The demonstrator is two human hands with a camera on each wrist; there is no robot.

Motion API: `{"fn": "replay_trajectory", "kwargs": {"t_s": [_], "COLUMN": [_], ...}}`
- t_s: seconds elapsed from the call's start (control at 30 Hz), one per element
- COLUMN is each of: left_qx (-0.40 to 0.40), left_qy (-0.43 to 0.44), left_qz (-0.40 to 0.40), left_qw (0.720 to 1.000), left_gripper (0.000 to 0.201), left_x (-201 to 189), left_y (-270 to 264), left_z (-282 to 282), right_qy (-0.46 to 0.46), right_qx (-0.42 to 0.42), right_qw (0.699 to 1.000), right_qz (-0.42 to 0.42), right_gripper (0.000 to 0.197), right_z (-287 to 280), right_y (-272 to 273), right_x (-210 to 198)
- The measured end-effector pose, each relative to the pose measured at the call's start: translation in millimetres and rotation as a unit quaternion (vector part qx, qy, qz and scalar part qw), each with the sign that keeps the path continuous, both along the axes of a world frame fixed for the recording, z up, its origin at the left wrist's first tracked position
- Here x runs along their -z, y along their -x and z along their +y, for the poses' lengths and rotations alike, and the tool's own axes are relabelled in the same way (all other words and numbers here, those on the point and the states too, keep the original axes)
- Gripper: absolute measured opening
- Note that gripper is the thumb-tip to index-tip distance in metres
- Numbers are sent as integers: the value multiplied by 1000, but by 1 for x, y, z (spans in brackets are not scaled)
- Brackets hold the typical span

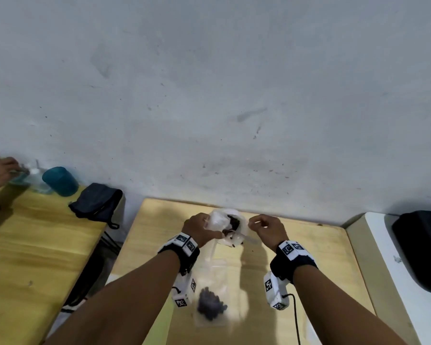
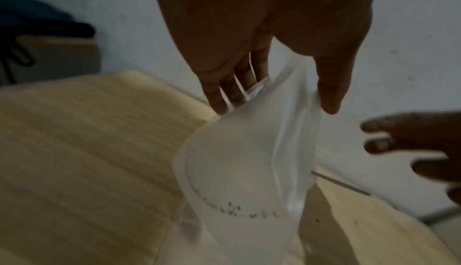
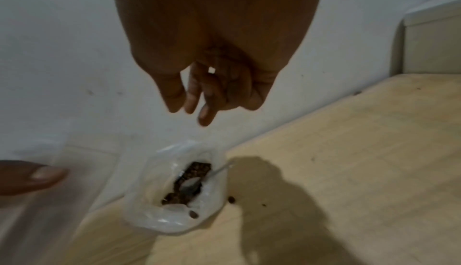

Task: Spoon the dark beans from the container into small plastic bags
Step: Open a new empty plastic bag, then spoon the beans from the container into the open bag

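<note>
The head view looks steeply down and forward from above, taking in both forearms, the wooden table (image 1: pixel 309 247) and much of the grey wall (image 1: pixel 209 83) behind. The left wrist view looks along the left hand (image 2: pixel 262 32) from close behind, toward the wall. The right wrist view looks likewise past the right hand (image 3: pixel 212 52), close, down at the tabletop. All three views share the table's far edge and the wall.
</note>
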State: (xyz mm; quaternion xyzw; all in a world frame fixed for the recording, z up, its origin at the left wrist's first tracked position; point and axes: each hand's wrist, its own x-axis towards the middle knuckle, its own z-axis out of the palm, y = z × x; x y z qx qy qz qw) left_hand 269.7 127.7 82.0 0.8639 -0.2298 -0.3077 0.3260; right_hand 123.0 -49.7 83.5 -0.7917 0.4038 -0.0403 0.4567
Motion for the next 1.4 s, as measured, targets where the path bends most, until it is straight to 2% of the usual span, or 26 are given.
{"fn": "replay_trajectory", "kwargs": {"t_s": [0.03,0.07,0.2,0.33,0.4,0.47,0.53,0.67,0.7,0.77,0.87,1.0,1.17,1.3,1.4], "left_qx": [-18,-34,-69,-51,-44,-42,-43,-54,-59,-74,-90,-98,-101,-84,-77], "left_qy": [-10,-10,3,4,2,0,4,11,15,23,50,74,62,37,39], "left_qz": [26,51,122,184,198,210,224,232,229,224,237,249,250,220,209], "left_qw": [999,998,990,982,979,977,974,971,972,972,966,961,961,971,974], "left_gripper": [85,84,82,91,92,91,85,56,51,57,68,63,64,75,64], "left_x": [4,6,26,41,46,48,49,48,49,50,49,44,51,59,63], "left_y": [-4,-8,-16,-18,-20,-21,-22,-23,-24,-26,-30,-33,-30,-26,-24], "left_z": [0,1,-2,-11,-17,-22,-26,-30,-31,-32,-33,-32,-28,-24,-22], "right_qy": [5,9,-9,-52,-58,-58,-44,3,19,37,67,97,100,125,91], "right_qx": [21,38,39,19,4,-18,-27,43,63,107,138,128,115,99,108], "right_qw": [999,998,988,974,967,965,972,989,991,993,987,986,987,986,989], "right_qz": [24,51,151,221,247,254,230,144,113,37,-43,-53,-56,-43,-34], "right_gripper": [5,10,48,67,71,57,36,14,12,10,23,24,21,16,19], "right_z": [-4,-8,-17,-16,-15,-15,-16,-16,-15,-13,-13,-14,-13,-8,-3], "right_y": [2,3,1,-7,-12,-16,-20,-22,-23,-24,-26,-27,-27,-27,-28], "right_x": [6,12,33,49,59,66,65,55,52,49,49,49,50,49,54]}}
